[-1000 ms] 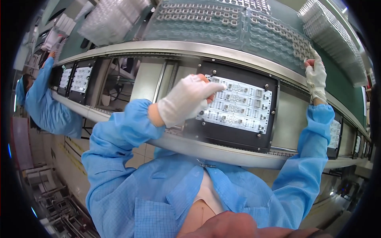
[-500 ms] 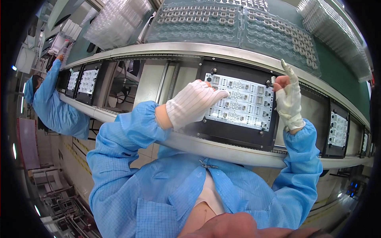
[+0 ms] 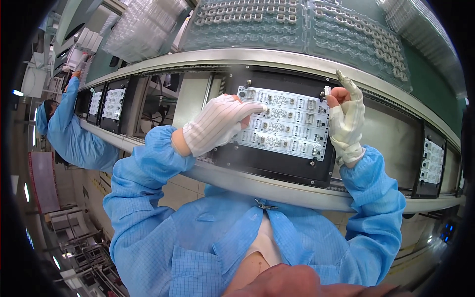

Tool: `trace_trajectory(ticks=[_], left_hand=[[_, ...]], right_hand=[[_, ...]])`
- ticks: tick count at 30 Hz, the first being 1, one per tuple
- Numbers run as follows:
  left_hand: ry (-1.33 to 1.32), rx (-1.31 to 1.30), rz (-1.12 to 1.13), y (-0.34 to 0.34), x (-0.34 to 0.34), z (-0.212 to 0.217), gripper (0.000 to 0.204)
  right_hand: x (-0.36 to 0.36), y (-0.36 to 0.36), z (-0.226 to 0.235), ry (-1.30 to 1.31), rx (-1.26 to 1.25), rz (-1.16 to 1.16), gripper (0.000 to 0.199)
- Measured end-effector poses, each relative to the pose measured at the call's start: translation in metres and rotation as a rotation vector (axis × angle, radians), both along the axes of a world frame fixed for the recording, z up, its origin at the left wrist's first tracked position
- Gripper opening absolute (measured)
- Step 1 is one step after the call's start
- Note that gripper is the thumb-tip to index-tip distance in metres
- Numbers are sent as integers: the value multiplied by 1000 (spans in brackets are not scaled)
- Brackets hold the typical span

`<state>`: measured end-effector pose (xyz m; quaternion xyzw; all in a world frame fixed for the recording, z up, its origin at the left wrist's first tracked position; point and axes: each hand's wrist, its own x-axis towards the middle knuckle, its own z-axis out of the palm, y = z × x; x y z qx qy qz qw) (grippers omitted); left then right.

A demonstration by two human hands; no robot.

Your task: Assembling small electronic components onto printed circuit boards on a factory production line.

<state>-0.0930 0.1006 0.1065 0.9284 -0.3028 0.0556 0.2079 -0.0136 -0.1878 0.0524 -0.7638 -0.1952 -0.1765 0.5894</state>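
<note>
A white circuit board panel (image 3: pixel 287 123) with rows of small parts lies in a black carrier (image 3: pixel 277 166) on the conveyor in front of me. My left hand (image 3: pixel 217 123), in a white striped glove, rests on the board's left edge with the index finger stretched across it and holds nothing. At the board's top right corner, my right hand (image 3: pixel 346 119) pinches a small white component (image 3: pixel 326 91) between thumb and fingertips. Both sleeves are light blue.
More black carriers with boards sit on the conveyor at the left (image 3: pixel 114 104) and right (image 3: pixel 432 161). Clear trays of small parts (image 3: pixel 277 20) lie on the green shelf above. A co-worker in blue (image 3: pixel 74 133) reaches up at far left. A metal rail (image 3: pixel 277 190) runs below the carrier.
My right hand came down and left from the upper right shelf to the board's top right corner, now pinching a small part. My left hand stayed on the board.
</note>
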Motion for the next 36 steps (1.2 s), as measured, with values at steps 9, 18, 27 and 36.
trace_trajectory(ticks=[9, 18, 27, 36], left_hand=[[-125, 132, -34, -4, -10, -8, 44], [-61, -159, -43, 4, 4, 1, 43], [-263, -423, 84, -18, 41, -12, 36], [-227, -449, 78, -40, 33, 0, 36]], right_hand=[[-7, -1, -2, 7, -40, 41, 52], [-35, -23, 30, 386, -138, 180, 66], [-51, -39, 40, -133, -683, 257, 62], [-50, -67, 60, -128, -881, 264, 61]])
